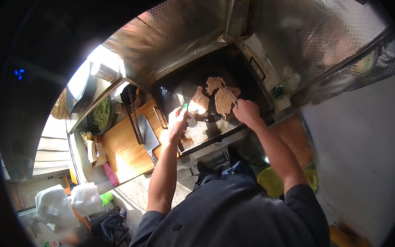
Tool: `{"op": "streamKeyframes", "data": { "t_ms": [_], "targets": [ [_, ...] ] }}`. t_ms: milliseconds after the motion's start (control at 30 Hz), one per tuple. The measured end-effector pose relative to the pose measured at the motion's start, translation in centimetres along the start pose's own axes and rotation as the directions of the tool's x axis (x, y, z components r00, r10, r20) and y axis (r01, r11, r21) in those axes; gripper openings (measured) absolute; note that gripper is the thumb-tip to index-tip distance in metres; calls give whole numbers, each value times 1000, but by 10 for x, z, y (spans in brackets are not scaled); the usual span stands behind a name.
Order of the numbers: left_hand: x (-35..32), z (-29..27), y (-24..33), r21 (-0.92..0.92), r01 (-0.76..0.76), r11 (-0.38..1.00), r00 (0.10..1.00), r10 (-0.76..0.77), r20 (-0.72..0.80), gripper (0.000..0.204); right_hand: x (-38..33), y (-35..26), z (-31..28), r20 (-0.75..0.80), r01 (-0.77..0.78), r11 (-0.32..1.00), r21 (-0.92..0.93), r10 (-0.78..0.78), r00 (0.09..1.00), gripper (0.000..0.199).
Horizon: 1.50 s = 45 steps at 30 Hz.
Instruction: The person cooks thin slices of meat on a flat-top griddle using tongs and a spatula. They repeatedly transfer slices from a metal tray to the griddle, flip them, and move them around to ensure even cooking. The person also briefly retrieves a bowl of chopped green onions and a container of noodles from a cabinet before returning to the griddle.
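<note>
The person is wearing a dark short-sleeved shirt [236, 221], and both bare forearms are reaching forward over a black griddle [239, 65]. The yellow-green perforated basket [271, 181] is sitting low, beside the right forearm. The left hand [177, 121] is working near the griddle's left edge, its grip closing firmly round a tool with a green handle [185, 106]; the far end of that tool is getting lost in the glare. The right hand [246, 112] is hovering over the right part of the griddle, its grip pinching a thin metal utensil [231, 96] that is slanting away to the upper left and touching the meat; its exact kind is too small to tell.

The pieces of browned meat are lying flat on the griddle between the hands: one pale, sunlit piece [199, 101] is resting near the left hand, and a larger, ragged piece [223, 102] is spreading just beside the right. Dark charred scraps [210, 118] are lying on the near side of them.

To the left, a wooden cutting board [119, 141] is carrying a broad-bladed cleaver [147, 132]. Beyond it, a bowl of green leaves [102, 114] is standing near the board's far corner. Silvery, foil-like wall covering [185, 27] is rising behind the griddle.
</note>
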State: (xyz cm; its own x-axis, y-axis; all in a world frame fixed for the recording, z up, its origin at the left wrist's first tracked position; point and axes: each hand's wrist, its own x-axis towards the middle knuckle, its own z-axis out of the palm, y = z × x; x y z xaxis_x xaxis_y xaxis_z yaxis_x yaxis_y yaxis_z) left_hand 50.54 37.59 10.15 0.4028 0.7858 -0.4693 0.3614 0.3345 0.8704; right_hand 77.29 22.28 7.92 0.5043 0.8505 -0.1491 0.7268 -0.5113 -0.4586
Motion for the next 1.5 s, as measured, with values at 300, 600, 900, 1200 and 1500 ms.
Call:
{"op": "streamKeyframes", "data": {
  "t_ms": [300, 600, 900, 1200, 1500],
  "targets": [
    [-41, -53, -28, 313, 50, 949, 997, -64, 34, 27, -29, -32, 39, 153, 215, 976, -32, -208, 966, 17],
    [-11, -66, -71, 487, -86, 869, 989, 135, -67, 37, -45, -31, 35, 173, 173, 984, -28, -166, 971, 18],
    [-10, -41, -79, 492, -76, 867, 996, 87, 2, 37, -83, -13, 14, 131, 59, 996, 72, -68, 989, 25],
    [-42, -51, -71, -51, 107, 993, 993, -109, -42, 20, -247, 154, -12, -111, -520, 828, 209, 548, 829, 30],
    [-21, -37, -67, -169, 177, 970, 984, -178, 10, 25, -397, 295, 7, -192, -864, 496, 82, 859, 475, 34]
  ]
}}
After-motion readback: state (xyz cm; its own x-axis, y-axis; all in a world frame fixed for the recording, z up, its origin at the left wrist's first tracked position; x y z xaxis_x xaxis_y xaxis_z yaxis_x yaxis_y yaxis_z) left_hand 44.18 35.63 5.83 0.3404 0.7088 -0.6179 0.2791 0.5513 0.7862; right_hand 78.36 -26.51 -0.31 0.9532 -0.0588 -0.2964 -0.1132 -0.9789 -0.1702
